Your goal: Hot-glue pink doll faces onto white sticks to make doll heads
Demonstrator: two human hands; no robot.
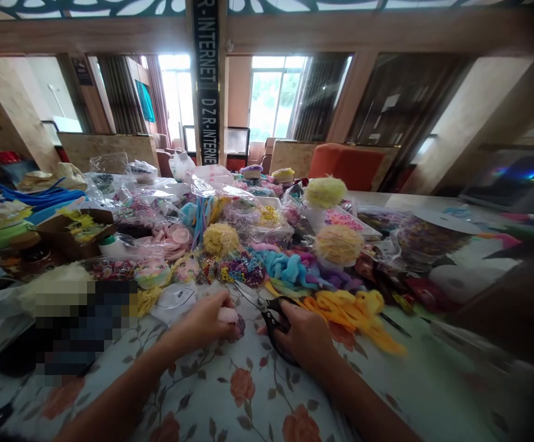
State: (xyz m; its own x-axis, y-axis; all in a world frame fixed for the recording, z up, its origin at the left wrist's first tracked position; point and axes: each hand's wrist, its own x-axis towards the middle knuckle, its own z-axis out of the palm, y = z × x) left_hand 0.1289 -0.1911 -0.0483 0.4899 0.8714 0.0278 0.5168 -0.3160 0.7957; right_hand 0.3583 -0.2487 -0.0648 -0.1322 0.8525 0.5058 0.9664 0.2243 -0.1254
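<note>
Floral tablecloth [212, 393] spreads beneath the scissors [264, 304], bright windows [274, 98] beyond.

Black-handled scissors [266, 311] are being held, blades slanting forward-left; a small pale piece [228, 315] is being gripped beside them.

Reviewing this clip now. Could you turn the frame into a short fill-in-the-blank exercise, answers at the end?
1. The scissors are held in the person's ____ hand.
2. Their handles are ____ in color.
3. In the picture, the blue fiber bundle lies to the ____ of the orange-yellow fiber bundle.
4. The lettering on the dark pillar reads "DZR-" followed by the word ____.

Missing words: right; black; left; INTERNET.
</note>
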